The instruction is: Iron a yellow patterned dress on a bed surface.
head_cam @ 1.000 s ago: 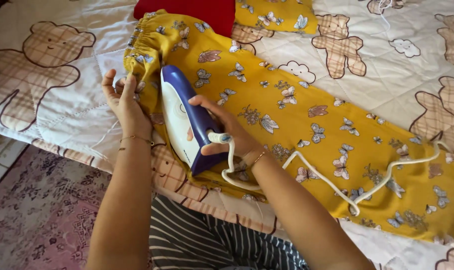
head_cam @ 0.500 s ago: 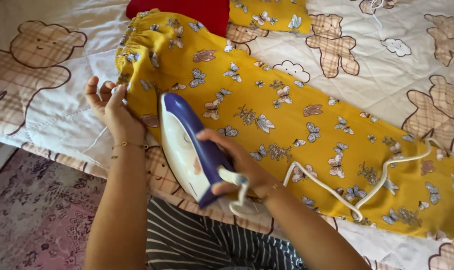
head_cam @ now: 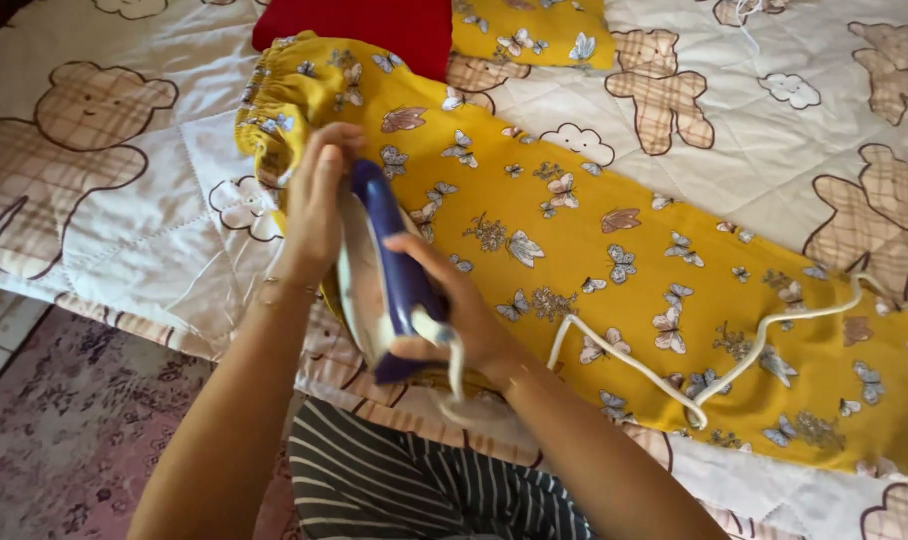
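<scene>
Two bare hands work one iron (head_cam: 384,275), blue handle and white body, tipped up on its side over the near end of a yellow butterfly-print garment (head_cam: 614,260). Right hand (head_cam: 454,320) is clenched around the blue handle near its rear, fingers wrapped over the top, thumb side under; grip looks firm and full. Left hand (head_cam: 316,200) is not gripping: fingers straight and together, flat against the iron's nose and side, just touching it. Whether the left palm also presses the cloth under it, cannot tell. White cord (head_cam: 714,375) leaves the iron's rear by the right wrist, droops toward the bed edge, then loops across the yellow cloth and runs off toward the right. Garment lies flat and long on a quilt (head_cam: 124,200) printed with bears and clouds; its gathered elastic waist sits at the upper left, just beyond the left hand. Red cloth (head_cam: 374,30) lies at the top, touching the waist end, with a second yellow piece (head_cam: 529,35) beside it. Open room: wide stretch of yellow cloth to the right of the iron, crossed only by the cord. Quilt edge runs close under the iron, with a patterned rug (head_cam: 64,430) below and striped clothing (head_cam: 414,490) on the person's lap between the forearms.
</scene>
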